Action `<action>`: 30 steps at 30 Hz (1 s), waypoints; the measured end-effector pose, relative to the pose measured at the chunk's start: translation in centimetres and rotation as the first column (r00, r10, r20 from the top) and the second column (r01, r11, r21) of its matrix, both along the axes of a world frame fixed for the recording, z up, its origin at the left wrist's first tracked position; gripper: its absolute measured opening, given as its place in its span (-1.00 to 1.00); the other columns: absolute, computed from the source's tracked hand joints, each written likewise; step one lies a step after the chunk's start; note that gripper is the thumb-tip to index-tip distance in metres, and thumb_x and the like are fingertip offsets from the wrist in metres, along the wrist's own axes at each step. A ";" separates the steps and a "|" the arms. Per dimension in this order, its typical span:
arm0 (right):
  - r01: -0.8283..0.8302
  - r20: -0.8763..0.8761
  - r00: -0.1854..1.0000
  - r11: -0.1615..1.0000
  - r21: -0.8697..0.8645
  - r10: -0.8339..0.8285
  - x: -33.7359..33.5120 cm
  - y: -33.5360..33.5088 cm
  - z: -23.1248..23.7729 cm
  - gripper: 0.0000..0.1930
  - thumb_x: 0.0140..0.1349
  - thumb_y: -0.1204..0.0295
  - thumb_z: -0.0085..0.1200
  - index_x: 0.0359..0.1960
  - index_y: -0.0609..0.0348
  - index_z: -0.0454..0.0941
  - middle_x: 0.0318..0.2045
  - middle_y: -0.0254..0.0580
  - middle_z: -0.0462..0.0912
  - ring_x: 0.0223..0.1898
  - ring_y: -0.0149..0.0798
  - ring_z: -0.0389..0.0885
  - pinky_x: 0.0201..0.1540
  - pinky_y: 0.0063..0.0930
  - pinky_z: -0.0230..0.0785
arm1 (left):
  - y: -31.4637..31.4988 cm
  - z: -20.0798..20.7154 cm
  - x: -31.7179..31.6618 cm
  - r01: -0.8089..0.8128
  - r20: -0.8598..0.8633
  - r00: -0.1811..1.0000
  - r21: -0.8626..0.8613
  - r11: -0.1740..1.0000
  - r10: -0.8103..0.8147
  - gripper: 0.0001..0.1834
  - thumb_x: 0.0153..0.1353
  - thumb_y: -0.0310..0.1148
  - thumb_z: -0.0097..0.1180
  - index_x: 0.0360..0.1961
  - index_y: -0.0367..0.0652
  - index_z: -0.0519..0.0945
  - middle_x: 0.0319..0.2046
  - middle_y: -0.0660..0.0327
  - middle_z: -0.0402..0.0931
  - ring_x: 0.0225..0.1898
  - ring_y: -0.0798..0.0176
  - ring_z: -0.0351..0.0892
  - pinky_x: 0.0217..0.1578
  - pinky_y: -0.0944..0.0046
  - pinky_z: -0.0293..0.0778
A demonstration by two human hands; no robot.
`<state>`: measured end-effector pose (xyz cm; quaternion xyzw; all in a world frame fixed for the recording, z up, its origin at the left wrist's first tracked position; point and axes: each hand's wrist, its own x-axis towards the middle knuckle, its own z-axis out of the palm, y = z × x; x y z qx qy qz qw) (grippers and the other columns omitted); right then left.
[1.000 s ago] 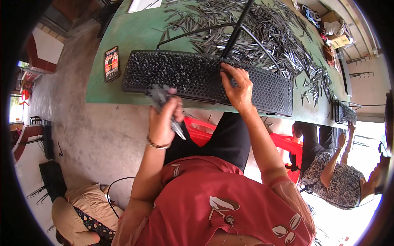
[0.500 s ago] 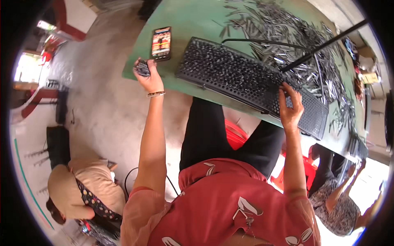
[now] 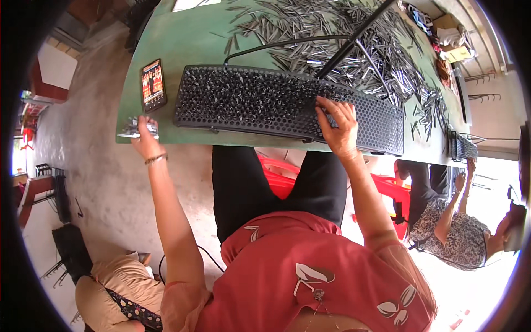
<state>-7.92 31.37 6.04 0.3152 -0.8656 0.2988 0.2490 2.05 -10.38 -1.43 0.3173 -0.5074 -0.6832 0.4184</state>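
Observation:
My left hand [image 3: 148, 143] is closed around a bundle of thin grey strips [image 3: 130, 129], their ends fanning out past the fingers over the table's near left corner. My right hand [image 3: 340, 130] reaches over a long black perforated rack [image 3: 381, 127]. Its thumb and index finger come together at the border between the filled holes and the bare ones. Whatever is between those fingertips is too small to make out. Many small dark pieces [image 3: 238, 97] stand in the holes on the rack's left and middle, while bare holes show at its right end.
Behind the rack, loose dark strips [image 3: 343, 55] lie heaped on the green table [image 3: 177, 39]. A black bent-rod frame [image 3: 287, 41] rises behind it. A lit phone [image 3: 153, 86] lies left of the rack. Another person [image 3: 453, 232] works at the right; someone else [image 3: 124, 282] is lower left.
The view has swung, so the table sits further left in it. My left hand has lowered from beside the phone, with the strips now spread out. My right hand stays at the rack.

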 end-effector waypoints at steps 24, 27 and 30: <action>0.237 0.831 0.173 0.797 -0.556 0.528 4.3 3.4 3.1 -0.78 0.13 0.37 0.24 -0.30 0.29 0.62 -0.45 -0.38 0.60 -0.40 -0.55 0.45 -0.34 -0.62 0.30 | 28.7 8.4 3.0 0.916 -0.079 0.140 0.388 0.099 -0.987 -0.86 0.24 -0.40 0.10 -0.25 -0.25 0.52 -0.48 0.32 0.51 -0.50 0.47 0.45 -0.47 0.45 0.38; 0.242 0.772 0.288 0.737 -0.631 0.567 3.7 3.3 2.5 -0.78 0.15 0.36 0.22 -0.26 0.26 0.60 -0.41 -0.34 0.62 -0.42 -0.53 0.47 -0.34 -0.64 0.31 | 28.4 7.3 2.8 0.916 -0.094 0.133 0.393 0.086 -0.987 -0.76 0.22 -0.36 0.14 -0.17 -0.27 0.49 -0.41 0.25 0.53 -0.47 0.45 0.48 -0.45 0.44 0.45; 0.169 0.797 0.384 0.813 -0.558 0.467 3.2 2.9 2.6 -0.78 0.17 0.38 0.19 -0.22 0.27 0.60 -0.40 -0.32 0.62 -0.41 -0.53 0.47 -0.31 -0.63 0.32 | 28.3 6.9 2.3 0.918 -0.093 0.137 0.385 0.091 -0.986 -0.76 0.22 -0.36 0.15 -0.15 -0.26 0.48 -0.41 0.26 0.53 -0.47 0.45 0.48 -0.44 0.44 0.45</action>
